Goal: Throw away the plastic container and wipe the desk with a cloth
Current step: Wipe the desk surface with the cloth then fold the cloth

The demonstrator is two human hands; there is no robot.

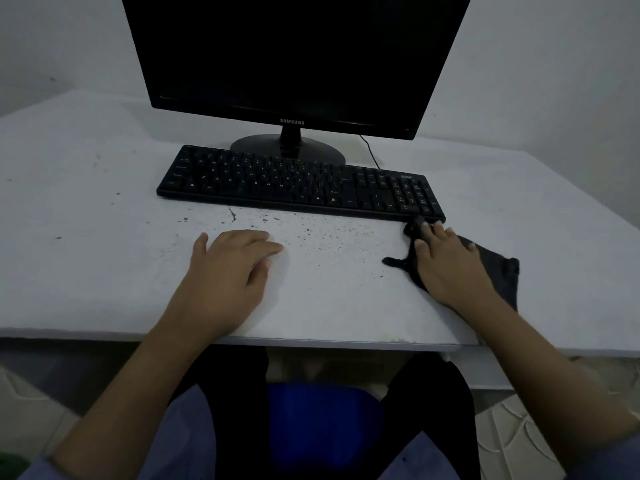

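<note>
The right hand (450,268) presses flat on a dark grey cloth (498,268) at the near right of the speckled white counter (104,209), its fingers (438,233) straight, slightly spread, tips just beside the black keyboard (298,183). The left hand (232,268) rests palm-down on bare counter, fingers relaxed and together, holding nothing.

The right hand (446,261) hides much of the dark cloth (498,271); the monitor's (294,53) top is cut off.
</note>
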